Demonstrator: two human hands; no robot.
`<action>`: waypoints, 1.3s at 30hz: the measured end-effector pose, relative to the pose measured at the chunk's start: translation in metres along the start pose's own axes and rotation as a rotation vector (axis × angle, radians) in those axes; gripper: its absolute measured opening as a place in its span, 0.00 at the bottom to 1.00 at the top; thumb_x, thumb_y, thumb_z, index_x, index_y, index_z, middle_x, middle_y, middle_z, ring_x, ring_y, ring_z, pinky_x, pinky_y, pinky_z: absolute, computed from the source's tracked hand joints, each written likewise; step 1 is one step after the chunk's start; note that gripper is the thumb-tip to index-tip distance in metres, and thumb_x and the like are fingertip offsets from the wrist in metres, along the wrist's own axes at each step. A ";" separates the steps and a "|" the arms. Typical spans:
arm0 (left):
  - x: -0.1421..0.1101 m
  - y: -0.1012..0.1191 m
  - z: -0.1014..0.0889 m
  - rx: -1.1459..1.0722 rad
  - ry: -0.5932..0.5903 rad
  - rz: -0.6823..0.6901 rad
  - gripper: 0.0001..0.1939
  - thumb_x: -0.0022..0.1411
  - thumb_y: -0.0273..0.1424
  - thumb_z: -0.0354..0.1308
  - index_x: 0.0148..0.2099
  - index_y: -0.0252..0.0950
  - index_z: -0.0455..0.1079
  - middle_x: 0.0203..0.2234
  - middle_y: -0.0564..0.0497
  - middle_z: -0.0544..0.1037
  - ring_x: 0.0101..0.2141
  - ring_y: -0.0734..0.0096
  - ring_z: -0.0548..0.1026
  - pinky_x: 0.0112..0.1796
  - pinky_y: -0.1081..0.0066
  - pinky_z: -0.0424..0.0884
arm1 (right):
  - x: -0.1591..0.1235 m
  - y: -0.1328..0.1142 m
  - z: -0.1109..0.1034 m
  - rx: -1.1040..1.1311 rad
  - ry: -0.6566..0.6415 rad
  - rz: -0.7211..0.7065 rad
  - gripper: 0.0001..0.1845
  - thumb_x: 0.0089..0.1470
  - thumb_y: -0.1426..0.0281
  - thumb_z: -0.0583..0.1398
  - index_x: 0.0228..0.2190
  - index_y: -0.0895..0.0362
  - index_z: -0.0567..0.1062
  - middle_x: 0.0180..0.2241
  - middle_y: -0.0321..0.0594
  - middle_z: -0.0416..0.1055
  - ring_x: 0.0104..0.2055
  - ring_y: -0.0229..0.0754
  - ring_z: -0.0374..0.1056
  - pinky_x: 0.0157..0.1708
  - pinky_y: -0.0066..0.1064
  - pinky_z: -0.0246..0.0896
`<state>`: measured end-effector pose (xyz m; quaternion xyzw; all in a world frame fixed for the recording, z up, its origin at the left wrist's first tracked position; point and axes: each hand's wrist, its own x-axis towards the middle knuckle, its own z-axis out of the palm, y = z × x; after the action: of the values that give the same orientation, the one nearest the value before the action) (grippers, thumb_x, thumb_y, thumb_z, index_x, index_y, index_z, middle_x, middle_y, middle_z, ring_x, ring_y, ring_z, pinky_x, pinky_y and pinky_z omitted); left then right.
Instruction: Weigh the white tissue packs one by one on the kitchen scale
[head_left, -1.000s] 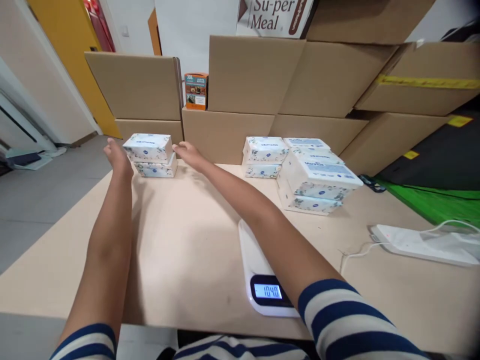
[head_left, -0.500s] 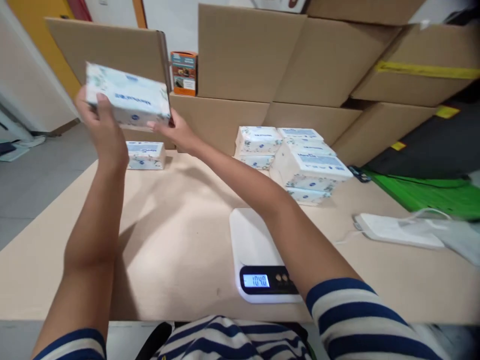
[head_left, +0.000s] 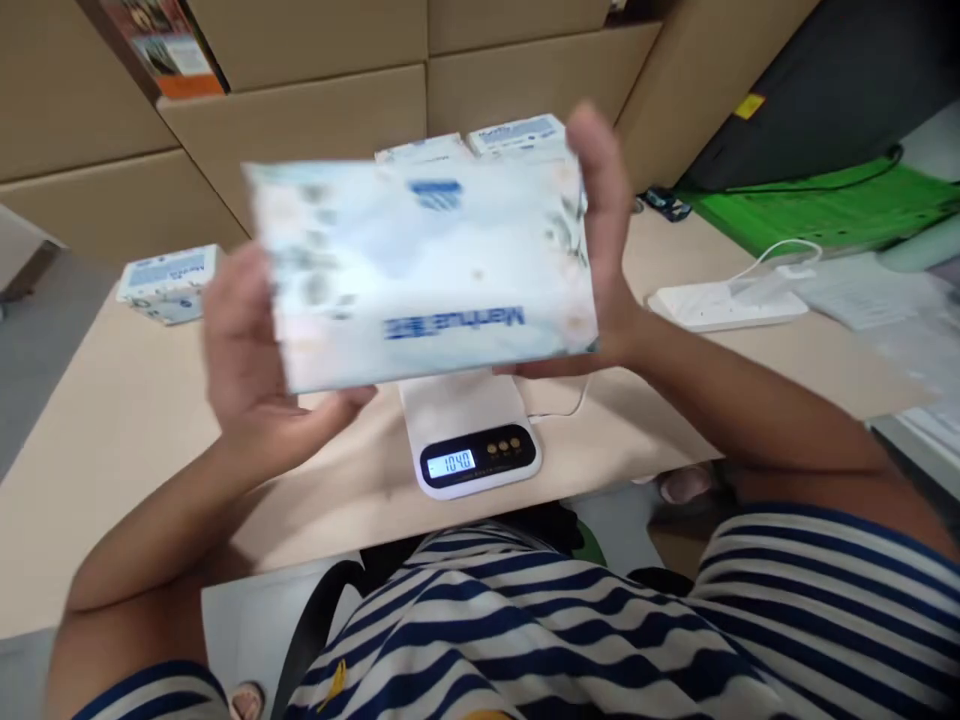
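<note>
A pale blue and white tissue pack (head_left: 420,265) is held up close in front of me, blurred by motion. My left hand (head_left: 251,345) grips its left end from below. Clasping its right end is my right hand (head_left: 604,235), with fingers curled over the top. Below the pack a white digital scale (head_left: 472,440) sits at the near edge of the beige table (head_left: 112,420), its display lit. One more tissue pack (head_left: 169,285) lies at the far left of the table. The tops of other packs (head_left: 510,135) show behind the held one.
Stacked cardboard boxes (head_left: 300,110) wall off the far side of the table. A white power strip (head_left: 720,305) with a cable lies at right, next to papers (head_left: 870,295). A green mat (head_left: 817,205) lies beyond it. My striped shirt fills the bottom.
Both hands lifted the top tissue pack off the far-left stack and brought it toward me, above the scale. The camera tilted down.
</note>
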<state>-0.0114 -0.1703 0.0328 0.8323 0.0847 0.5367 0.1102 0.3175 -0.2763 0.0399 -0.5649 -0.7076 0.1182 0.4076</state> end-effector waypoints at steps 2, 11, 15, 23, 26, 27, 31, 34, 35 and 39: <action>-0.019 0.011 0.020 -0.127 -0.210 -0.216 0.49 0.61 0.54 0.77 0.79 0.65 0.60 0.79 0.53 0.57 0.79 0.37 0.61 0.77 0.36 0.60 | -0.037 0.029 0.001 -0.036 -0.097 -0.031 0.87 0.42 0.27 0.70 0.81 0.40 0.23 0.85 0.46 0.37 0.87 0.72 0.38 0.79 0.66 0.56; -0.046 0.020 0.055 -0.339 -0.372 -0.968 0.70 0.46 0.56 0.86 0.83 0.52 0.53 0.78 0.41 0.64 0.81 0.31 0.55 0.78 0.33 0.57 | -0.077 0.074 0.021 -0.013 -0.383 0.107 0.81 0.55 0.25 0.62 0.80 0.46 0.17 0.85 0.52 0.39 0.86 0.67 0.47 0.80 0.61 0.56; -0.047 0.024 0.052 -0.250 -0.301 -0.881 0.68 0.46 0.64 0.82 0.81 0.53 0.55 0.79 0.44 0.61 0.82 0.37 0.53 0.80 0.38 0.54 | -0.084 0.084 0.023 -0.198 -0.360 0.116 0.80 0.56 0.23 0.57 0.71 0.43 0.02 0.87 0.48 0.26 0.87 0.70 0.39 0.77 0.67 0.57; -0.076 0.011 0.045 -0.201 -0.343 -0.655 0.62 0.62 0.78 0.55 0.83 0.51 0.42 0.84 0.42 0.47 0.82 0.39 0.54 0.77 0.39 0.58 | -0.092 0.089 0.019 -0.131 -0.081 0.156 0.61 0.60 0.22 0.34 0.78 0.38 0.16 0.87 0.44 0.33 0.85 0.77 0.44 0.72 0.69 0.60; -0.087 -0.005 0.045 -0.201 -0.361 -0.565 0.54 0.69 0.76 0.45 0.84 0.57 0.38 0.85 0.45 0.45 0.82 0.42 0.54 0.76 0.39 0.60 | -0.089 0.109 0.025 0.224 0.059 0.086 0.60 0.57 0.20 0.35 0.82 0.29 0.32 0.83 0.39 0.51 0.84 0.69 0.51 0.73 0.67 0.62; -0.090 -0.009 0.045 -0.201 -0.359 -0.534 0.53 0.68 0.77 0.44 0.84 0.61 0.37 0.85 0.47 0.46 0.82 0.43 0.54 0.76 0.39 0.61 | -0.088 0.117 0.027 0.313 0.085 0.094 0.60 0.56 0.19 0.39 0.81 0.27 0.39 0.82 0.37 0.55 0.83 0.67 0.54 0.73 0.67 0.63; -0.099 -0.022 0.047 -0.161 -0.342 -0.486 0.49 0.70 0.75 0.40 0.84 0.65 0.36 0.85 0.49 0.47 0.81 0.42 0.55 0.75 0.39 0.62 | -0.088 0.139 0.032 0.484 0.185 0.158 0.53 0.56 0.21 0.52 0.75 0.26 0.59 0.77 0.38 0.62 0.79 0.64 0.61 0.72 0.66 0.67; -0.100 -0.027 0.046 -0.164 -0.346 -0.468 0.48 0.72 0.74 0.40 0.84 0.63 0.36 0.84 0.47 0.46 0.81 0.41 0.55 0.75 0.38 0.62 | -0.089 0.141 0.031 0.481 0.247 0.164 0.52 0.55 0.23 0.57 0.74 0.26 0.62 0.77 0.38 0.60 0.79 0.65 0.62 0.71 0.66 0.68; -0.100 -0.028 0.045 -0.166 -0.347 -0.475 0.49 0.71 0.75 0.41 0.84 0.63 0.36 0.84 0.47 0.46 0.81 0.41 0.55 0.75 0.38 0.62 | -0.089 0.140 0.030 0.468 0.259 0.169 0.53 0.54 0.23 0.58 0.74 0.26 0.61 0.77 0.37 0.60 0.79 0.65 0.61 0.71 0.66 0.69; -0.098 -0.029 0.042 -0.148 -0.343 -0.571 0.55 0.68 0.77 0.45 0.83 0.53 0.41 0.84 0.42 0.47 0.81 0.40 0.54 0.76 0.39 0.60 | -0.088 0.134 0.024 0.415 0.256 0.200 0.53 0.54 0.23 0.59 0.75 0.23 0.59 0.77 0.35 0.60 0.80 0.66 0.60 0.71 0.66 0.69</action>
<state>-0.0139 -0.1718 -0.0778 0.8429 0.2553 0.3411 0.3287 0.3970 -0.3030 -0.0984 -0.5465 -0.5516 0.2280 0.5874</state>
